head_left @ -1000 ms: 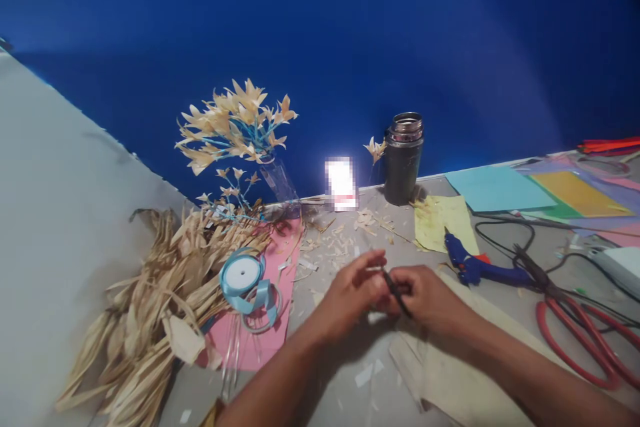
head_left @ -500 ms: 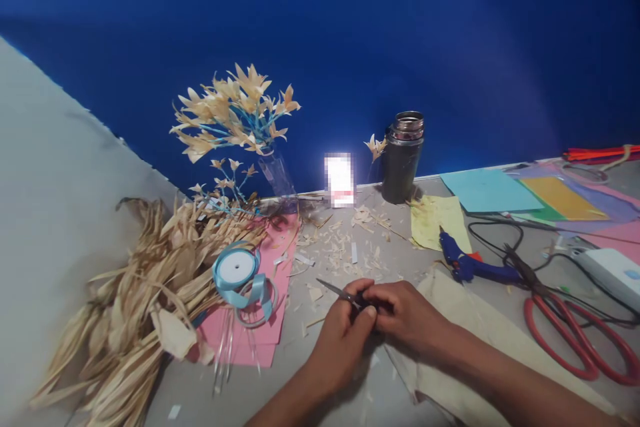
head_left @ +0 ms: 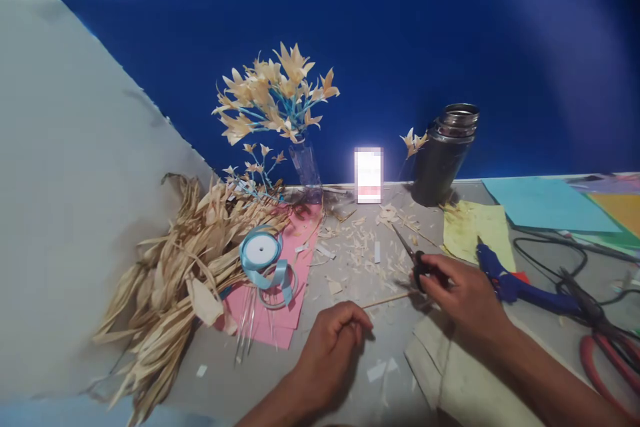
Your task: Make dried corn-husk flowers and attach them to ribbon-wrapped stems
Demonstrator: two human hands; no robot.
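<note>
Small black-handled scissors [head_left: 419,265] were gripped in the right hand [head_left: 463,290], tips pointing away and slightly left, above the grey table [head_left: 250,380]. Left hand [head_left: 337,340]: fingers curled inward; could not tell whether they held anything. A thin stick [head_left: 387,300] spanned the gap between the hands, contact with either unclear. Pale scraps [head_left: 357,240] lay scattered beyond. Left: blue ribbon spool [head_left: 261,249] beside dried husks [head_left: 175,280]. Right: blue glue gun [head_left: 510,285] near yellow paper [head_left: 480,230]. Rear: dark flask [head_left: 443,160], pale flowers [head_left: 270,93] in a clear vase [head_left: 306,163].
</note>
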